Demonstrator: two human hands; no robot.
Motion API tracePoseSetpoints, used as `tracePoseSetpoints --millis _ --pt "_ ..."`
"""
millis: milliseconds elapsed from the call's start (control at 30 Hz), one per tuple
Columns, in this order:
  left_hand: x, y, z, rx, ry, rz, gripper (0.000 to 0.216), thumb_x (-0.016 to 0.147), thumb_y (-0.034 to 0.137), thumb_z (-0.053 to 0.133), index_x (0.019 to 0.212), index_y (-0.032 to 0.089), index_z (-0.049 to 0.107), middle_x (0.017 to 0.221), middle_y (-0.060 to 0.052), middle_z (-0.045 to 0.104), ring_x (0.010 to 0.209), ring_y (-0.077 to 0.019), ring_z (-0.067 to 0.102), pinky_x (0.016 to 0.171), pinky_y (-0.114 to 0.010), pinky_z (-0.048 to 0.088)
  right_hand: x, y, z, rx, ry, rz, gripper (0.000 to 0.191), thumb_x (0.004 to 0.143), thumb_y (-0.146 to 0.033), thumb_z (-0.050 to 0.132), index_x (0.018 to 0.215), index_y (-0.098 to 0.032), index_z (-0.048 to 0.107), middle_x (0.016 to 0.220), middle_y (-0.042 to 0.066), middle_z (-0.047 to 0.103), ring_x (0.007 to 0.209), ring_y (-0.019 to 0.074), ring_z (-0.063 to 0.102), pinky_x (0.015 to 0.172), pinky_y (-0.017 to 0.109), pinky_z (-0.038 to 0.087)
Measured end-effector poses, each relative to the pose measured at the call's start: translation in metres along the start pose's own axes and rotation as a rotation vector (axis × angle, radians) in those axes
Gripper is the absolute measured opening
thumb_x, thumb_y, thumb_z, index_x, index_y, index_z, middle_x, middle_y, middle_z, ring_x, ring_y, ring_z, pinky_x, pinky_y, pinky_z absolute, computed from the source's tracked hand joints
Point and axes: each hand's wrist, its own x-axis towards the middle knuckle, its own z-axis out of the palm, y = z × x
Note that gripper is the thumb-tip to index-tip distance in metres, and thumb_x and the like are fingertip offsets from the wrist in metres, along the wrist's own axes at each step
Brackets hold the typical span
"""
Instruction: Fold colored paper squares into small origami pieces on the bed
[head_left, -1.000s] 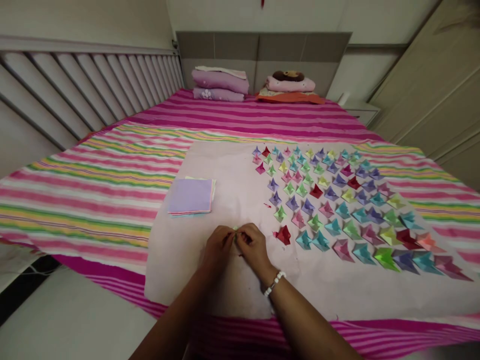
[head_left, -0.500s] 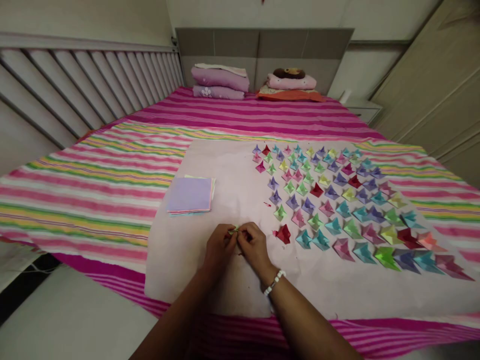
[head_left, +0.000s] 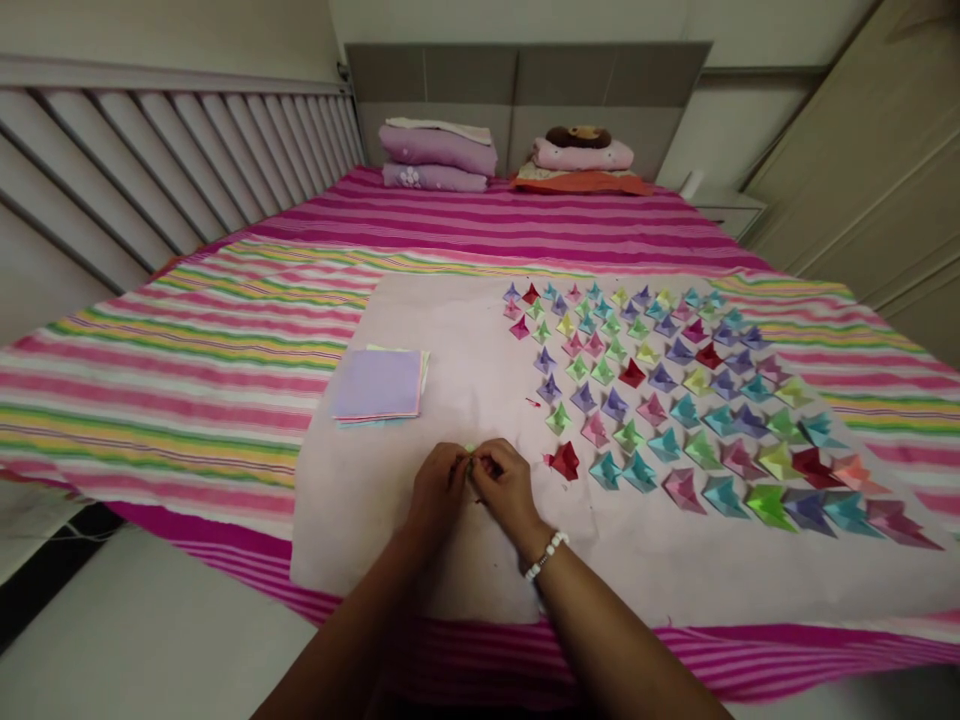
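Observation:
My left hand [head_left: 437, 484] and my right hand [head_left: 505, 482] meet over a pale pink sheet [head_left: 420, 540] spread on the bed. Both pinch a small light green folded paper [head_left: 470, 450], mostly hidden by the fingers. A white bead bracelet [head_left: 546, 555] circles my right wrist. A red folded paper piece [head_left: 564, 460] lies just right of my right hand. Beyond it, several rows of colourful folded paper pieces [head_left: 697, 400] cover the sheet's right half. A stack of square paper sheets [head_left: 377, 385], purple on top, lies up-left of my hands.
The bed carries a pink, green and yellow striped cover [head_left: 187, 360]. Folded blankets [head_left: 437, 155] and pillows [head_left: 581, 165] sit by the headboard. A slatted rail [head_left: 150, 170] runs along the left side. A wardrobe [head_left: 877, 160] stands at the right.
The hands stay together on the green paper with only small finger shifts. The camera has tilted slightly, moving the scene up in view.

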Motion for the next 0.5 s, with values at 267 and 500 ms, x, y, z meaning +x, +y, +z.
tracePoseSetpoints --millis 267,500 --pt "-0.0010 -0.0010 0.0013 -0.001 -0.005 0.021 0.014 0.088 0.016 0.044 0.083 0.020 0.057 0.084 -0.003 0.060 0.080 -0.0170 0.056 0.074 -0.031 0.046 0.0000 -0.0012 0.0017 -0.030 0.001 0.002 0.013 0.073 -0.009 0.052 0.067 -0.020 0.058 0.070 -0.001 0.052 0.061 0.0134 0.048 0.054 0.025 0.040" --pt "-0.0015 0.0033 0.0017 -0.004 -0.001 0.041 0.014 0.088 0.015 0.044 0.083 0.020 0.056 0.085 -0.003 0.058 0.080 -0.0171 0.054 0.074 -0.031 0.045 -0.0007 -0.0022 0.0029 -0.031 0.024 0.007 0.013 0.071 -0.008 0.051 0.067 -0.021 0.055 0.070 -0.001 0.049 0.060 0.0135 0.046 0.054 0.026 0.039"
